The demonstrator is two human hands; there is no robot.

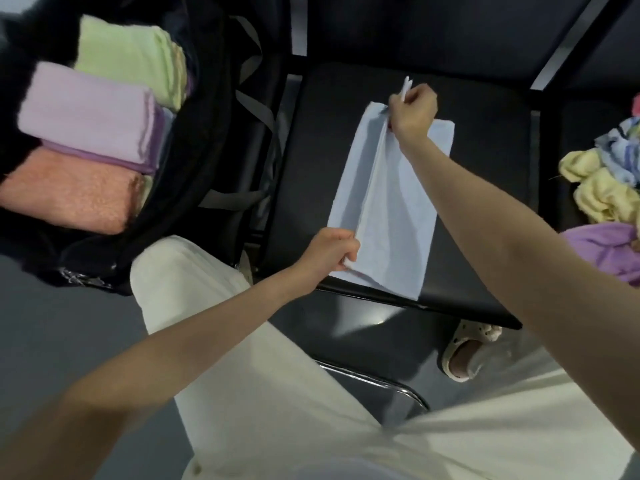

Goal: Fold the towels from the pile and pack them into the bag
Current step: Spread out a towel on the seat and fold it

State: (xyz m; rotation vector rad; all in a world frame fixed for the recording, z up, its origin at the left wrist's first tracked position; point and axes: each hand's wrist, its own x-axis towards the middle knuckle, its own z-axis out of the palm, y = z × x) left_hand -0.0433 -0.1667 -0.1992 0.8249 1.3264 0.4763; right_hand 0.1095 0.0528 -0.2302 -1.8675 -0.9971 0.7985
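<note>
While the towel [388, 199] lies half-folded on the seat [485, 161] between both hands, left hand [329, 251] pinches its near corner, right hand [414, 107] its far corner; light, limp, best held by corners.

A pale blue towel [388, 209], plain and unpatterned, lies across a black chair seat [485, 188], while a black bag [221, 98] at left shows three folded towels: a light green towel [128, 53], a lilac towel [86, 116] with a darker purple edge, and a salmon-pink towel [65, 195]. At right, the pile [609, 188] mixes pale yellow, purple and a blue-and-white striped cloth with a touch of pink. The person wears cream-white trousers [242, 358] and a cream sandal [467, 351] above a dark grey floor [69, 334].
</note>
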